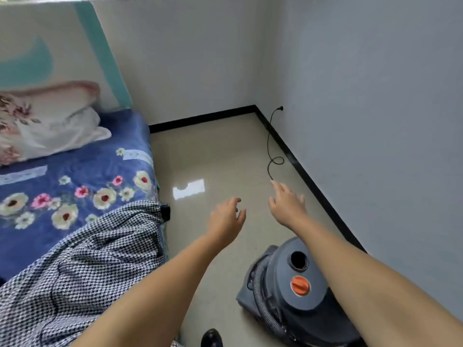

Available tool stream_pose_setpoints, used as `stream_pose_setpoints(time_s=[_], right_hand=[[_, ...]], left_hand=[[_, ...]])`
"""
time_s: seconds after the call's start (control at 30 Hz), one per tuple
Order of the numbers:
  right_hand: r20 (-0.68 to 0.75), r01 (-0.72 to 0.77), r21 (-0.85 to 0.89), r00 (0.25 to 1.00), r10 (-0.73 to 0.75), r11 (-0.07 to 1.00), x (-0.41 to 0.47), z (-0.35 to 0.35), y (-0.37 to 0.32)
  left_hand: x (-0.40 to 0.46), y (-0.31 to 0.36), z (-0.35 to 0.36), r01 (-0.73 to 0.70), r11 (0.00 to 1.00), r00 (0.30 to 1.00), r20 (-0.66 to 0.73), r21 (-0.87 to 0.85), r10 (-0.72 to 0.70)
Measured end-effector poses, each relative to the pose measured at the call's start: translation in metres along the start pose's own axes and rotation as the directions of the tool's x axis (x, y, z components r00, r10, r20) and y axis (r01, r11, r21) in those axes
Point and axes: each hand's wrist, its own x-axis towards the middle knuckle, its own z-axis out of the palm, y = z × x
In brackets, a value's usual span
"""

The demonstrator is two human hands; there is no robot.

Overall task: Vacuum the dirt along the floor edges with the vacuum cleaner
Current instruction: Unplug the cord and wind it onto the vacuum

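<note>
left hand (226, 219): fingers loose, holding nothing
right hand (288, 204): fingers spread, holding nothing
vacuum cleaner (288, 294): on floor (220, 156), below right forearm

The vacuum cleaner (288, 294) stands on the floor (220, 156), right of the bed (75, 196) and just beside the wall (375, 121). Both hands (226, 219) (288, 205) hover beyond it. The cord (271, 146) lies farther beyond, along the wall.
</note>
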Motion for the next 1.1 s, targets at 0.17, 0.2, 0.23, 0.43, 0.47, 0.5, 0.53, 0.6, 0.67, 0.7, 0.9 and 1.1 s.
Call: stream_pose_setpoints(time_s=[0.17,0.2,0.23,0.43,0.47,0.5,0.53,0.6,0.67,0.7,0.9,1.1], right_hand=[[-0.004,-0.053,-0.004,0.999,0.053,0.999,0.035,-0.017,-0.01],[-0.005,-0.066,0.003,0.998,0.066,0.998,0.043,-0.02,-0.011],[-0.007,-0.076,0.01,0.997,0.076,0.997,0.051,-0.024,-0.013],[-0.045,-0.087,0.023,0.995,0.088,0.996,0.139,-0.058,-0.03],[-0.058,-0.082,0.03,0.995,0.084,0.996,0.158,-0.065,-0.034],[-0.073,-0.073,0.039,0.994,0.076,0.997,0.179,-0.071,-0.037],[-0.087,-0.064,0.048,0.994,0.068,0.997,0.202,-0.079,-0.04],[-0.088,-0.059,0.05,0.994,0.063,0.997,0.244,-0.093,-0.044],[-0.064,-0.061,0.031,0.996,0.063,0.998,0.283,-0.106,-0.045],[-0.052,-0.064,0.019,0.997,0.065,0.998,0.302,-0.112,-0.047],[0.014,-0.069,-0.004,0.998,0.069,0.998,0.409,-0.134,-0.064],[0.013,-0.119,0.018,0.993,0.119,0.993,0.538,-0.138,-0.074]], left_hand=[[0.052,-0.006,-0.039,-0.071,0.994,0.997,-0.014,0.078,0.072],[0.063,-0.006,-0.044,-0.083,0.992,0.996,-0.005,0.092,0.084],[0.076,-0.006,-0.048,-0.098,0.989,0.995,0.007,0.11,0.098],[0.177,0.0,-0.08,-0.19,0.959,0.982,0.022,0.211,0.189],[0.199,-0.001,-0.086,-0.199,0.953,0.98,0.026,0.227,0.198],[0.221,-0.001,-0.092,-0.203,0.949,0.979,0.03,0.242,0.202],[0.245,-0.001,-0.098,-0.201,0.945,0.979,0.033,0.258,0.199],[0.291,0.0,-0.109,-0.174,0.947,0.985,0.039,0.271,0.17],[0.332,0.001,-0.119,-0.153,0.952,0.988,0.04,0.264,0.148],[0.351,0.003,-0.124,-0.153,0.953,0.988,0.034,0.263,0.149],[0.456,0.009,-0.147,-0.154,0.962,0.988,0.026,0.227,0.152],[0.585,-0.007,-0.163,-0.186,0.958,0.982,0.074,0.22,0.174]])
